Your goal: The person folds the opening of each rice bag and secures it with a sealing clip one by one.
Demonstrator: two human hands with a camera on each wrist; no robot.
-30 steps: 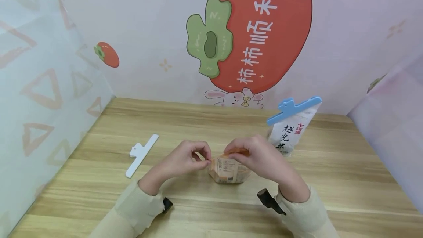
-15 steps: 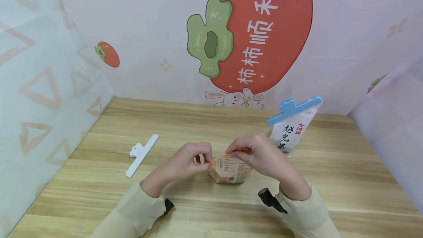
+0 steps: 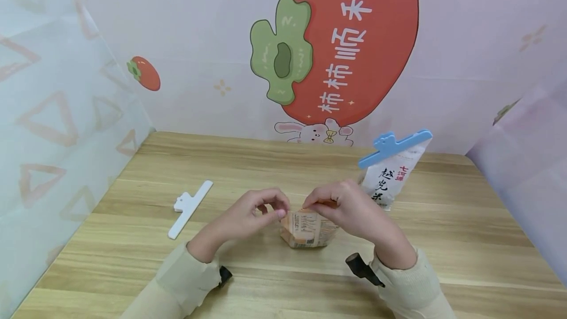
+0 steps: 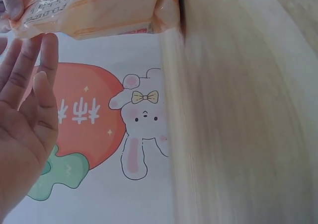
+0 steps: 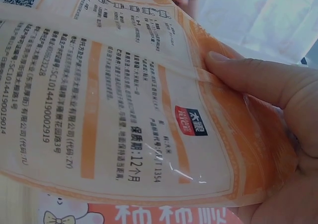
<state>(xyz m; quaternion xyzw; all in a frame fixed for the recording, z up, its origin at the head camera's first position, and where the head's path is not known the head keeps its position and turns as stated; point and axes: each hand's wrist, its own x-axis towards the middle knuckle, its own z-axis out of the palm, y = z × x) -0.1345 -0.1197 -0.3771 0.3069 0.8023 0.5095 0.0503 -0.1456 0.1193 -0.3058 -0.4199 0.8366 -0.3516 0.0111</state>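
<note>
An orange and cream plastic rice bag (image 3: 305,230) with printed text and a code sits on the wooden table between both hands. My right hand (image 3: 350,208) pinches its top edge; in the right wrist view the thumb (image 5: 231,67) lies on the printed side while the other fingers are behind the bag. At the bag's upper left corner is my left hand (image 3: 250,215). In the left wrist view its fingertips (image 4: 48,42) reach the edge of the bag (image 4: 109,10), with the thumb apart from them.
A white bag clip (image 3: 190,209) lies on the table (image 3: 133,265) to the left. Behind my right hand stands a white rice bag (image 3: 392,178), its top held by a blue bag clip (image 3: 394,148). Printed panels (image 3: 199,23) border the table at the back and both sides.
My left thumb and fingers have come apart from their pinch on the bag's left corner, and the hand has shifted slightly up and right. The right hand keeps its pinch, almost still.
</note>
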